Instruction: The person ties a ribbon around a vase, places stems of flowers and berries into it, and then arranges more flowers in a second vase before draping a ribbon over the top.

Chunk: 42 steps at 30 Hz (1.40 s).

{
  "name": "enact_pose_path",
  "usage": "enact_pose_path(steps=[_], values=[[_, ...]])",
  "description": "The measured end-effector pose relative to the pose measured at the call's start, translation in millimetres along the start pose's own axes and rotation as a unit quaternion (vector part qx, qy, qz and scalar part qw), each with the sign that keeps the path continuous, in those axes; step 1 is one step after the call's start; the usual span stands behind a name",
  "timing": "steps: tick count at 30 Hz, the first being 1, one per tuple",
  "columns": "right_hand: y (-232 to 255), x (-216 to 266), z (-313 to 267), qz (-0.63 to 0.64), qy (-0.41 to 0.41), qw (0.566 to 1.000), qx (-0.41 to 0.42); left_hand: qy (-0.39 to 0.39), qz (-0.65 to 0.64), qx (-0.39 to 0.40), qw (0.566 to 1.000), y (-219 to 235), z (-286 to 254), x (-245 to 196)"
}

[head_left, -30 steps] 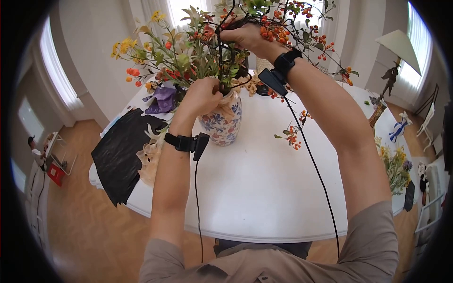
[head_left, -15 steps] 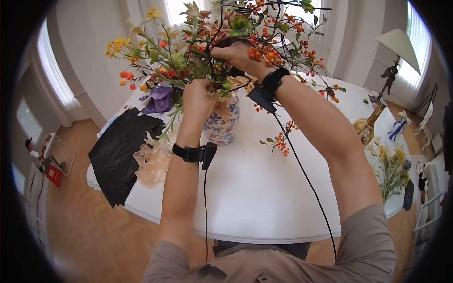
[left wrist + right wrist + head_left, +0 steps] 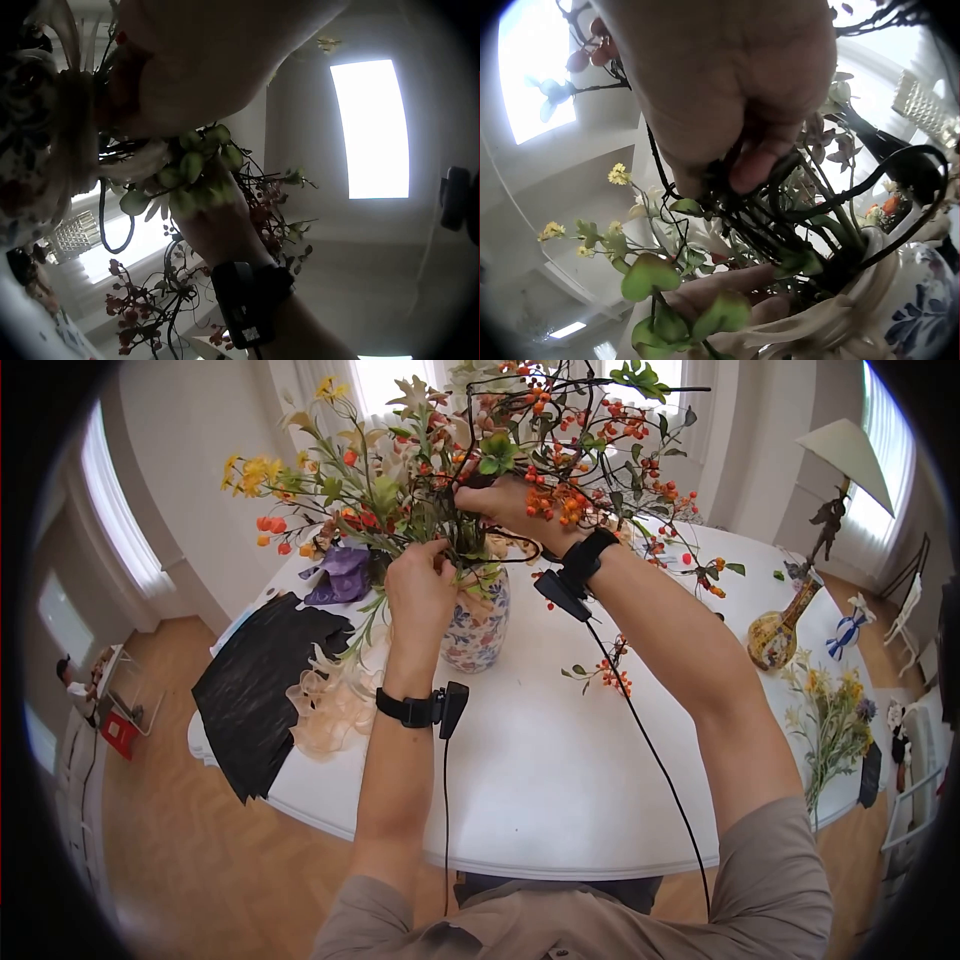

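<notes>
A white vase with a blue and red floral pattern (image 3: 475, 632) stands on the table, full of artificial flowers (image 3: 385, 490). My right hand (image 3: 510, 508) grips the dark stems of an orange berry branch (image 3: 640, 430) above the vase mouth. Seen from the right wrist, its thumb and fingers close round the bundled dark stems (image 3: 757, 225), and one stem loops out over the rim. At the vase mouth, my left hand (image 3: 420, 588) curls at the lower stems, its fingers (image 3: 727, 289) partly hidden by green leaves. Pale ribbon (image 3: 832, 322) wraps the vase neck.
Left of the vase lie black sheet material (image 3: 265, 680), peach ruffled fabric (image 3: 330, 710) and purple cloth (image 3: 340, 575). A loose berry sprig (image 3: 612, 672) lies to the right. Farther right are a patterned long-necked bottle (image 3: 772, 638), yellow flowers (image 3: 830, 730) and a lamp (image 3: 845, 465).
My right hand has come lower and slightly left with the berry branch, toward the vase mouth. My left forearm has shifted right, its hand staying by the stems.
</notes>
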State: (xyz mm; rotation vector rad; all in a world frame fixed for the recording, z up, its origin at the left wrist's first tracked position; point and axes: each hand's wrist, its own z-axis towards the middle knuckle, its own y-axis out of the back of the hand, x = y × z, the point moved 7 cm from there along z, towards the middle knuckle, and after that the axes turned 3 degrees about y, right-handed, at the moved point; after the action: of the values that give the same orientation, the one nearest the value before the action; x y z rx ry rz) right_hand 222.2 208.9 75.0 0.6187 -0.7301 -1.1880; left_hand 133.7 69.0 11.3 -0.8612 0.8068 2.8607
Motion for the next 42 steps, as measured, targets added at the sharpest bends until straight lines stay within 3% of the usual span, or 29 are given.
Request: enact_pose_path(steps=[2,3,6,9,11,12,14,16,17,18,19,20,22,24,27,32,36,39,41,42], values=[[-3.4,-16.8,0.2,0.049,-0.115,0.992,-0.008,-0.026,0.031,0.018,0.999,3.1,-0.4,-8.4],[-6.6,-16.2,0.3,0.051,-0.114,0.992,-0.006,-0.052,0.062,0.038,0.996,2.2,-2.6,-13.4],[-4.5,-5.5,1.5,0.016,-0.082,0.996,-0.026,-0.032,0.14,0.047,0.989,-6.0,-1.1,-10.9],[4.7,13.0,2.1,0.08,-0.023,0.996,-0.009,-0.026,0.119,0.04,0.992,-7.9,2.4,-5.6],[0.8,-13.8,-3.2,0.139,-0.209,0.968,0.001,-0.024,0.109,0.039,0.993,-10.6,1.9,-2.2],[2.4,-14.5,-5.7,0.139,-0.209,0.968,0.002,-0.022,0.099,0.039,0.994,-11.5,1.4,-1.1],[16.0,1.9,-9.9,0.025,-0.097,0.995,0.0,-0.033,0.099,0.024,0.994,-10.4,0.6,-3.8],[23.0,23.8,-13.7,-0.08,0.05,0.995,-0.033,-0.044,0.1,0.01,0.994,-7.2,2.1,-6.2],[20.9,24.6,-14.1,-0.079,0.051,0.995,-0.032,-0.057,0.102,0.013,0.993,-6.2,5.4,-8.3],[22.9,11.6,-16.6,0.053,-0.044,0.995,-0.067,-0.071,0.104,0.016,0.992,-5.0,8.0,-10.8],[23.9,2.5,-20.1,0.183,-0.139,0.968,-0.1,-0.07,0.105,0.015,0.992,-3.5,9.6,-11.4],[21.5,-1.5,-21.7,0.205,-0.197,0.955,-0.08,-0.092,0.067,-0.03,0.993,4.3,11.0,-16.0],[17.8,-0.2,-20.0,0.238,-0.189,0.948,-0.094,-0.114,0.029,-0.073,0.99,14.1,13.8,-24.7],[16.5,-0.1,-19.8,0.27,-0.181,0.939,-0.108,-0.033,-0.011,-0.087,0.996,18.8,20.3,-22.7],[17.3,-1.0,-18.5,0.22,-0.147,0.957,-0.121,-0.019,0.004,-0.141,0.99,19.1,33.9,-17.5],[18.1,3.3,-25.7,0.169,-0.089,0.976,-0.105,-0.022,0.021,-0.164,0.986,18.8,43.3,-10.7],[20.8,11.5,-23.4,0.282,-0.176,0.936,-0.115,-0.045,0.024,-0.177,0.983,21.0,43.5,-12.5],[18.6,5.2,-17.6,0.204,-0.177,0.961,-0.057,0.009,-0.044,-0.118,0.992,14.6,43.2,1.8],[12.8,15.9,-7.0,0.105,-0.09,0.99,-0.002,0.04,-0.083,-0.087,0.992,20.6,37.4,-5.0],[11.0,12.4,-8.4,0.085,-0.113,0.99,0.017,0.073,-0.121,-0.059,0.988,20.1,35.1,-4.4]])
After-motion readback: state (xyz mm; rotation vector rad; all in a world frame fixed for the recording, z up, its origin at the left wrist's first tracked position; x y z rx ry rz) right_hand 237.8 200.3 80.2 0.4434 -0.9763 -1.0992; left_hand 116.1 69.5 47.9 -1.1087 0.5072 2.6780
